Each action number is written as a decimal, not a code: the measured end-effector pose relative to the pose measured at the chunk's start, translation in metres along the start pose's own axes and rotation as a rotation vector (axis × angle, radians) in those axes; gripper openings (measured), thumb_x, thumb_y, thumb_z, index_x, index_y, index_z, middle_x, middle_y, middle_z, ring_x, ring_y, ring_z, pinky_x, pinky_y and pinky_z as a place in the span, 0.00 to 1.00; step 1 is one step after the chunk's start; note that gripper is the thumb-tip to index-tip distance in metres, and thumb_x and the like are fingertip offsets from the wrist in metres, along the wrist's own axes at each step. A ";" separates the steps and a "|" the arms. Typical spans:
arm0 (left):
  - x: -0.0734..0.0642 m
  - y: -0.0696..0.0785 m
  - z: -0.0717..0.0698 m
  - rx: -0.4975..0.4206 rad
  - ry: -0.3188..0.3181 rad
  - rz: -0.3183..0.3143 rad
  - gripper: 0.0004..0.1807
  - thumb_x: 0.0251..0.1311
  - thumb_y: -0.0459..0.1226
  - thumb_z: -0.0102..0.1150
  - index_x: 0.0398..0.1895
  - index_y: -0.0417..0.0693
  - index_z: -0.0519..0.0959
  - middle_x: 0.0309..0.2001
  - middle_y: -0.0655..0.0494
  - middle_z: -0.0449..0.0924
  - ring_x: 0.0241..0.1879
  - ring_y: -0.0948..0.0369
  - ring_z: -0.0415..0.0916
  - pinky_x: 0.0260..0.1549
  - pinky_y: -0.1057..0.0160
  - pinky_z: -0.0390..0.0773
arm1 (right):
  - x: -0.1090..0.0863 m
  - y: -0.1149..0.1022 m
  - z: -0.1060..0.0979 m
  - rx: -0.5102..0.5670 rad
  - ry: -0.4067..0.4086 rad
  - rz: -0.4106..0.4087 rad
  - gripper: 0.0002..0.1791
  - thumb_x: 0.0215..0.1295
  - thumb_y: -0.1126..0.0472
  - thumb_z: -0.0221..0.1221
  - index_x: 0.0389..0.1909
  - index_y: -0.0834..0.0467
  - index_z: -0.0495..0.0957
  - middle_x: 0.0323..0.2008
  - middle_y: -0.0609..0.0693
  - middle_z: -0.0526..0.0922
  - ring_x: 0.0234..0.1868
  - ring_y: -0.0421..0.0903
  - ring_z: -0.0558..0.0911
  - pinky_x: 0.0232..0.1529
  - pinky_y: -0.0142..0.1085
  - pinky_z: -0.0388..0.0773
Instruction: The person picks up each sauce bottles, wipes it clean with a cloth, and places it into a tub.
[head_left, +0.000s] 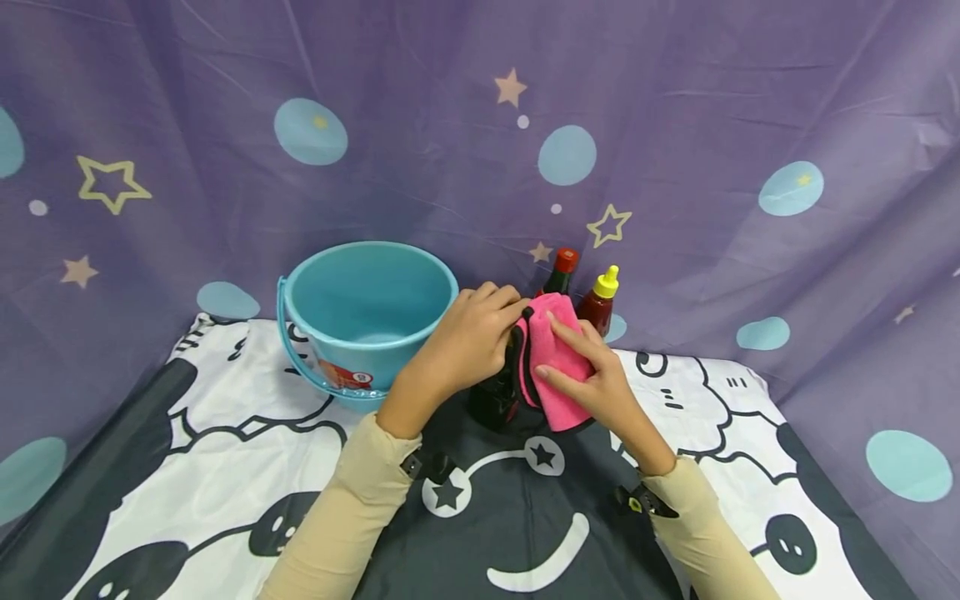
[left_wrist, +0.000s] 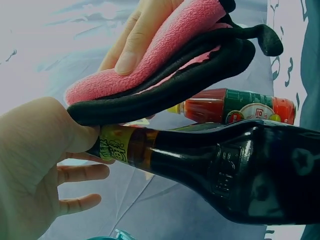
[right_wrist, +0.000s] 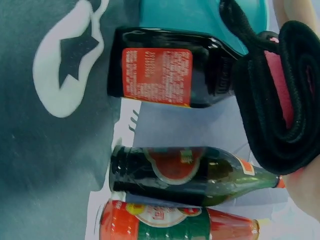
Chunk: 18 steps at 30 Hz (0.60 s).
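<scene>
My left hand (head_left: 468, 337) pinches the top of a dark sauce bottle (left_wrist: 215, 170) between thumb and index finger, its other fingers spread apart. That bottle stands upright on the cloth-covered table, a red label (right_wrist: 157, 75) on one side. In my right hand (head_left: 592, 375) is a folded pink towel (head_left: 558, 358) with black edging, held against the bottle's upper part. In the head view the towel and left hand hide much of the bottle. Just behind the towel stand a green glass bottle (right_wrist: 185, 175) with a red cap and a red sauce bottle (head_left: 596, 308) with a yellow nozzle cap.
A light blue bucket (head_left: 360, 287) stands left of the bottles, its handle (head_left: 296, 354) hanging down in front. Black-and-white printed cloth (head_left: 247, 483) covers the table. A purple curtain (head_left: 420, 125) with stars hangs behind.
</scene>
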<state>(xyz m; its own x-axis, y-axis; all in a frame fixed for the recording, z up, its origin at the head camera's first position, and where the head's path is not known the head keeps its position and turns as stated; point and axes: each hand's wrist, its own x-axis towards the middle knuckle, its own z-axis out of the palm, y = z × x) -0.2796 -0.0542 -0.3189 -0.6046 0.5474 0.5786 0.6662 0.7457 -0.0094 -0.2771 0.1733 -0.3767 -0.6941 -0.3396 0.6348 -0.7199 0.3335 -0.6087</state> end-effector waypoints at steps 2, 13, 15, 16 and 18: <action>0.001 0.001 0.000 0.017 0.002 0.004 0.18 0.69 0.32 0.55 0.60 0.45 0.82 0.50 0.52 0.81 0.49 0.53 0.75 0.52 0.51 0.78 | 0.000 0.001 -0.002 0.003 -0.006 -0.013 0.40 0.53 0.74 0.72 0.70 0.55 0.74 0.58 0.57 0.76 0.43 0.39 0.77 0.36 0.27 0.79; 0.000 0.004 -0.002 0.089 0.008 -0.014 0.17 0.70 0.35 0.57 0.60 0.45 0.81 0.50 0.50 0.80 0.49 0.52 0.74 0.55 0.50 0.77 | 0.001 0.005 -0.005 -0.001 -0.036 -0.064 0.40 0.52 0.75 0.72 0.69 0.57 0.75 0.56 0.59 0.77 0.46 0.40 0.77 0.38 0.26 0.78; 0.001 0.005 -0.002 0.095 -0.001 -0.018 0.17 0.71 0.37 0.57 0.59 0.45 0.81 0.49 0.50 0.80 0.49 0.52 0.74 0.55 0.50 0.77 | 0.000 0.006 -0.006 -0.006 -0.046 -0.052 0.39 0.52 0.74 0.73 0.68 0.58 0.75 0.56 0.59 0.77 0.46 0.40 0.77 0.38 0.27 0.78; 0.001 0.005 -0.002 0.100 -0.003 -0.020 0.16 0.71 0.37 0.57 0.59 0.45 0.81 0.49 0.50 0.80 0.49 0.52 0.74 0.54 0.50 0.77 | 0.000 0.007 -0.006 -0.011 -0.055 -0.042 0.38 0.52 0.74 0.73 0.68 0.58 0.76 0.57 0.59 0.77 0.45 0.40 0.77 0.38 0.27 0.78; 0.002 0.006 -0.003 0.110 -0.001 -0.028 0.15 0.72 0.39 0.57 0.57 0.45 0.81 0.49 0.50 0.80 0.49 0.51 0.74 0.54 0.50 0.77 | -0.002 0.009 -0.006 -0.023 -0.086 -0.017 0.37 0.53 0.72 0.73 0.67 0.58 0.76 0.57 0.58 0.76 0.46 0.41 0.76 0.39 0.28 0.79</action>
<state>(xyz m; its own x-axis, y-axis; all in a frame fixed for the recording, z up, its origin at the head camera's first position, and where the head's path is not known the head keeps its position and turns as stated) -0.2753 -0.0501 -0.3157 -0.6227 0.5260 0.5792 0.5973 0.7978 -0.0823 -0.2823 0.1819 -0.3807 -0.6805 -0.4195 0.6008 -0.7318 0.3470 -0.5866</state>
